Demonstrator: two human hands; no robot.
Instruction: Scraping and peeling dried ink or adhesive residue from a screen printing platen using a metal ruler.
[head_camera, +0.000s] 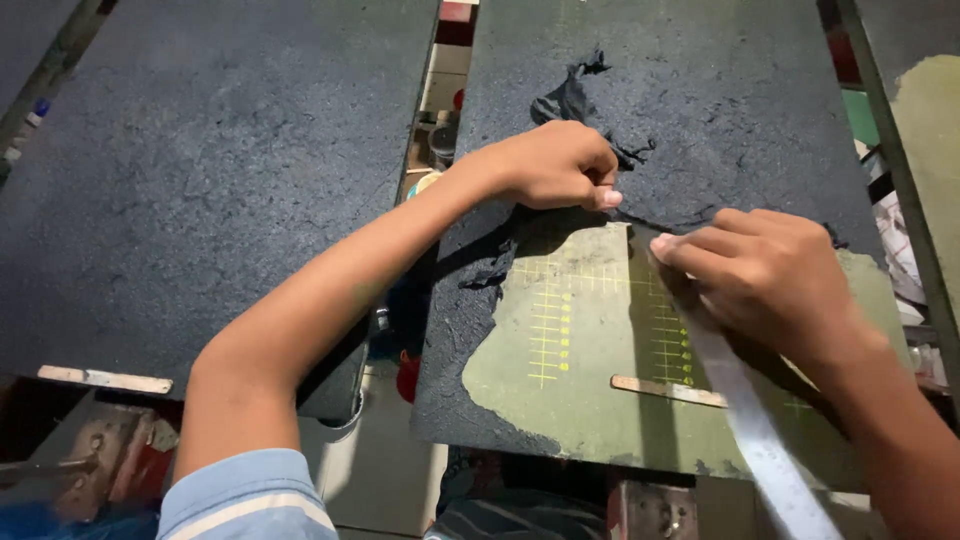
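Note:
A green board (590, 385) with yellow grid marks lies under a crumbling dark coating (700, 120) that covers its far part and left edge. My left hand (560, 165) is closed on a bunched, peeled flap of that dark layer (570, 95) at the border of the bare green area. My right hand (765, 275) grips a long flat metal blade (760, 440), its tip pressed at the coating's edge near my left thumb. A thin wooden stick (665, 390) lies across the bare green surface below my right hand.
A second board (200, 180), wholly covered in the same dark layer, lies to the left, with a wooden stick (105, 379) at its near edge. A gap between the boards shows clutter and floor below. Metal frame parts stand at the right and bottom edges.

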